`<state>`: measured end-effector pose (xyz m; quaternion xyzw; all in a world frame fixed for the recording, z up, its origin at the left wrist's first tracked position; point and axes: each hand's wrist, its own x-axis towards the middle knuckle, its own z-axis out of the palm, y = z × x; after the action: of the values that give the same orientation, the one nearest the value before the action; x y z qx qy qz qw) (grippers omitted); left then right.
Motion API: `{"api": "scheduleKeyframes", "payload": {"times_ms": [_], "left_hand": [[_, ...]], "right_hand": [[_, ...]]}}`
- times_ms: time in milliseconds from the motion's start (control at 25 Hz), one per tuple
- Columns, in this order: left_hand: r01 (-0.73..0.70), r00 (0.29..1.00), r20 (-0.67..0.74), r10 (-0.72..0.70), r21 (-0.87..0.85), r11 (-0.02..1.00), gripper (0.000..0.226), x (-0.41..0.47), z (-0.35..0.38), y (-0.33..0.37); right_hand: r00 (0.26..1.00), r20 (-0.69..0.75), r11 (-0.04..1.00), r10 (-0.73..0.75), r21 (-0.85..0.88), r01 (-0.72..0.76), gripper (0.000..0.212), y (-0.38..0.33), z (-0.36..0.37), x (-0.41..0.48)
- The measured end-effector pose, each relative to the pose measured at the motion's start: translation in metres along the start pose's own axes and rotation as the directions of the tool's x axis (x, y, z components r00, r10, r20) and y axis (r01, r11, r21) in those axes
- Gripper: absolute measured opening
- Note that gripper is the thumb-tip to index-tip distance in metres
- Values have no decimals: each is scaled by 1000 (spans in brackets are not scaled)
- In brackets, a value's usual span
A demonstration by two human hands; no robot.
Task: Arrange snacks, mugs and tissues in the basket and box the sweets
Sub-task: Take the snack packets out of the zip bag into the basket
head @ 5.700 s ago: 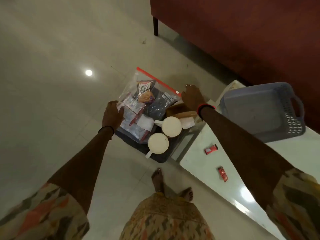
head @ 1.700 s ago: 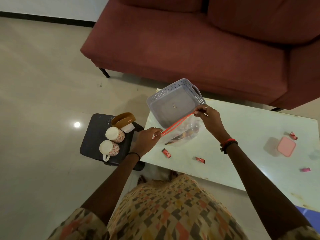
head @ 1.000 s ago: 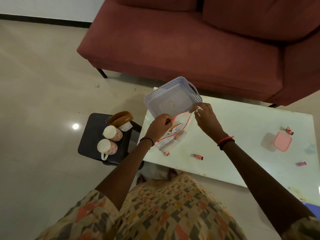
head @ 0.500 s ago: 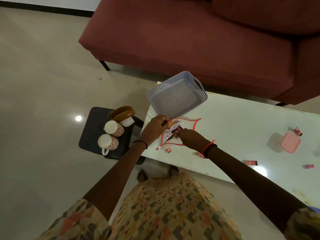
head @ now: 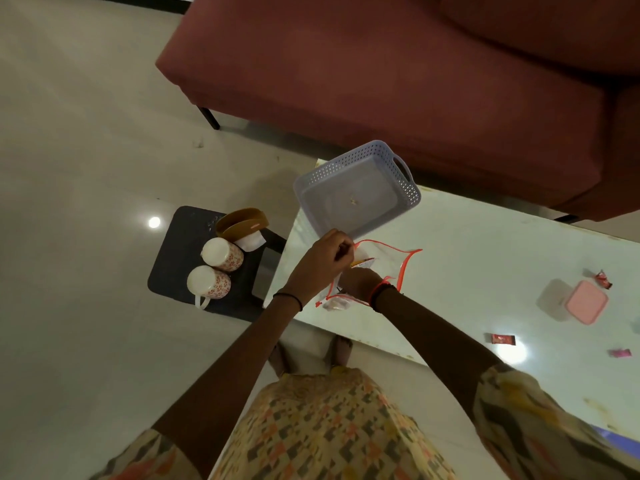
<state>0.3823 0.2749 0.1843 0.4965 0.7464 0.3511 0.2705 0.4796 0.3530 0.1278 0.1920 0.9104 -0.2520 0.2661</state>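
Observation:
A clear zip bag (head: pixel 394 263) with a red rim lies open on the white table (head: pixel 485 258), just in front of the lilac basket (head: pixel 356 192). My left hand (head: pixel 322 261) pinches the bag's near-left rim. My right hand (head: pixel 358 282) is thrust inside the bag among the snack packets; its fingers are hidden. Two floral mugs (head: pixel 214 268) and a brown tissue holder (head: pixel 242 223) stand on a black stool (head: pixel 180 265) left of the table. A pink box (head: pixel 585 301) and wrapped sweets (head: pixel 502 339) lie at the right.
A dark red sofa (head: pixel 381 74) runs behind the table. My bare feet (head: pixel 311 351) stand on the tiled floor at the table's near edge. More sweets (head: pixel 620 353) lie near the right edge, one beside the pink box.
The bag went from the stool to the table, and my two hands pulled its rim apart. In the last half second my right hand pushed deeper into the bag.

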Motion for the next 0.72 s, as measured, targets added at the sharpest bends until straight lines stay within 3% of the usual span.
{"api": "scheduleKeyframes", "payload": {"times_ms": [120, 200, 320, 520, 640, 720], "left_hand": [[23, 1000, -12, -23, 8, 1000, 10, 2, -5, -3], [21, 1000, -18, -20, 25, 999, 11, 7, -13, -3], [-24, 1000, -17, 25, 66, 998, 10, 21, -29, -2], [-30, 997, -68, 40, 138, 990, 14, 52, -62, -8], [-7, 993, -112, 26, 172, 985, 18, 69, -83, -14], [14, 990, -143, 15, 195, 981, 19, 77, -95, -18]], "right_hand": [[994, 26, 990, -110, -85, 112, 35, 5, 5, 4], [999, 18, 999, -46, 3, 46, 34, 2, -2, 3], [994, -79, 984, 76, 167, -62, 28, 1, -29, 0], [950, -307, 956, 49, 290, 45, 27, 12, -104, -21], [902, -411, 859, 132, 501, 103, 25, 31, -154, -53], [890, -394, 641, 228, 749, 167, 26, 49, -180, -72]]}}
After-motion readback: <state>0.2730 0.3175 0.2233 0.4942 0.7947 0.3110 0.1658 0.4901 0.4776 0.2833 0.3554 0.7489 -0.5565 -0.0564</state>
